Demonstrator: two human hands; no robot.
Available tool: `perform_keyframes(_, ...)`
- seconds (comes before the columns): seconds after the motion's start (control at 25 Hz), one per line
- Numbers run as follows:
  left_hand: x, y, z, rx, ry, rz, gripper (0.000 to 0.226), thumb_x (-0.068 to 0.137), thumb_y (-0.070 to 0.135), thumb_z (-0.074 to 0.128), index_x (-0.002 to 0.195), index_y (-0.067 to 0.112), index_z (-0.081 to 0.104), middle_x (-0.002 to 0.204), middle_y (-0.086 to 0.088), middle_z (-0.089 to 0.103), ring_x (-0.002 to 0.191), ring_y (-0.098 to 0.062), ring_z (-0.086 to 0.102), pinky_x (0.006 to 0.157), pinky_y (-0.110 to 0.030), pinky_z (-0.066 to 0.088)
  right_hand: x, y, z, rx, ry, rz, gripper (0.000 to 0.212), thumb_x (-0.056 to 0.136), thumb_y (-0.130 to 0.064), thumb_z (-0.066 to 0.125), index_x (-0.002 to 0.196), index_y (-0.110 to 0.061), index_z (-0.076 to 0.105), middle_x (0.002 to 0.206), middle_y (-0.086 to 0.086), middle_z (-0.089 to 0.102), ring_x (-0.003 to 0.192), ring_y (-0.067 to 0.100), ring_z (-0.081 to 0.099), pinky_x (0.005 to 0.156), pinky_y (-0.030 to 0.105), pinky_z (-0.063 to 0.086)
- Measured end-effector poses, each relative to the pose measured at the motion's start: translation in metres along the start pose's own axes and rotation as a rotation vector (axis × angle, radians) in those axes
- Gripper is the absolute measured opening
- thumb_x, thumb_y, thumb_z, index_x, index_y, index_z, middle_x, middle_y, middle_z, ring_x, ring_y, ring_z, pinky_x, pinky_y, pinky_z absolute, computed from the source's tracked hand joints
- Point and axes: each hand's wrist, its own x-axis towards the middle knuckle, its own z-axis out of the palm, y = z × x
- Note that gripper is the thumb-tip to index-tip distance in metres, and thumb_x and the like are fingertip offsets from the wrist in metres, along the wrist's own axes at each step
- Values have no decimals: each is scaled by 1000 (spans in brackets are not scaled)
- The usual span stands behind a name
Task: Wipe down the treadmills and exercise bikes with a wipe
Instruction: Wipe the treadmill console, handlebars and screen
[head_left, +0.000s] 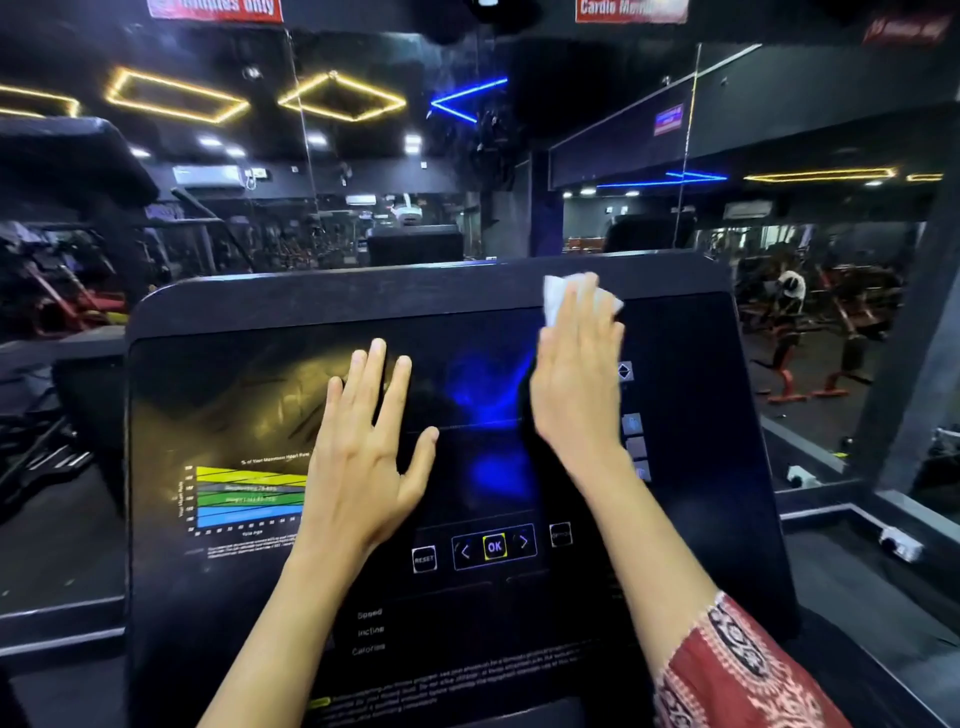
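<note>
Red patterned sleeve (737, 670) bottom right, forearm running up to the right hand (576, 374). That hand lies flat, fingers straight and together, pressing the white wipe (558, 293) onto the treadmill console (691, 415). Wipe sits under the fingertips at the top edge of the dark display, right of centre, with its corners sticking out above and to the right of the fingers.

Left hand (363, 447) is flat too, fingers spread, palm on the glass left of centre, holding nothing. Hands are apart, a strip of blue-lit screen between them.

Key geometry: the console's long axis runs left-right and the face tilts back away from the person. The wipe is at the upper right, so most of the unwiped face lies left of it and below it. Only the right hand has the wipe. The left hand sits straight in the path of a leftward stroke, just above the colour chart (244, 493).

Judgement: a downward pass toward the OK button (494, 546) row is clear, while a leftward pass needs the left hand lifted first. Risk: pressing over the keys could trigger them. Early in the task, one console in hand.
</note>
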Motion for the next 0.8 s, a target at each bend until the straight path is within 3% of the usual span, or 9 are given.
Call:
perform_keyframes(0.12,-3,-2,-2,-12,5,6,63,90,38,42,142,1,40,152,-20,29,141,-32,22,116,-36,7,-28,-33,11,86,-117,-421,54,97,-19,26,148,-4,29,155,13,29,141,30,24,115,43,16)
perform_keyframes(0.2,-12,-5,-5,-18,4,17,62,90,37,43,142,2,40,152,-20,28,142,-31,21,116,-35,7,-55,-16,8,56,-162,-549,52,97,-20,29,148,-10,33,155,6,31,142,24,27,115,39,15)
perform_keyframes(0.32,-30,-11,-12,-25,-12,5,61,91,36,43,142,3,40,153,-18,27,143,-29,19,118,-32,5,-65,16,0,-52,-51,-262,54,95,-15,30,149,-8,31,155,9,29,142,29,27,114,51,22)
perform_keyframes(0.4,-42,-15,-16,-32,-23,-2,61,91,35,43,143,3,39,153,-18,27,144,-28,18,119,-31,5,-62,3,4,34,-14,-40,54,98,-18,23,150,-6,23,157,12,23,145,32,19,116,49,14)
perform_keyframes(0.44,-49,-18,-19,-32,-30,-10,61,91,35,43,143,3,39,153,-18,27,144,-28,18,119,-32,5,-66,-15,8,102,-50,-28,54,99,-22,20,151,-6,21,158,12,20,146,31,15,117,45,8)
perform_keyframes(0.52,-63,-24,-26,-35,-49,-26,61,91,34,44,143,3,37,153,-18,25,144,-28,17,119,-35,8,-94,-46,14,160,-151,-260,54,99,-23,24,150,-7,25,158,9,22,146,28,15,117,41,5)
perform_keyframes(0.64,-88,-32,-35,-31,-74,-28,60,92,33,45,143,2,38,153,-19,26,144,-29,19,118,-39,14,-149,-35,10,111,-279,-651,50,98,-21,34,146,-9,35,155,5,30,143,22,25,116,39,14)
perform_keyframes(0.72,-102,-36,-39,-21,-74,-36,59,92,32,46,142,2,39,152,-20,27,143,-30,21,118,-39,14,-157,-6,1,-7,-251,-653,51,96,-20,36,146,-11,35,154,5,31,142,21,28,114,44,20)
perform_keyframes(0.8,-114,-38,-42,-5,-80,-45,58,92,31,46,141,1,40,152,-20,28,142,-31,23,117,-39,14,-145,6,0,-67,-170,-396,53,96,-17,33,149,-8,27,156,9,27,144,25,23,114,50,17)
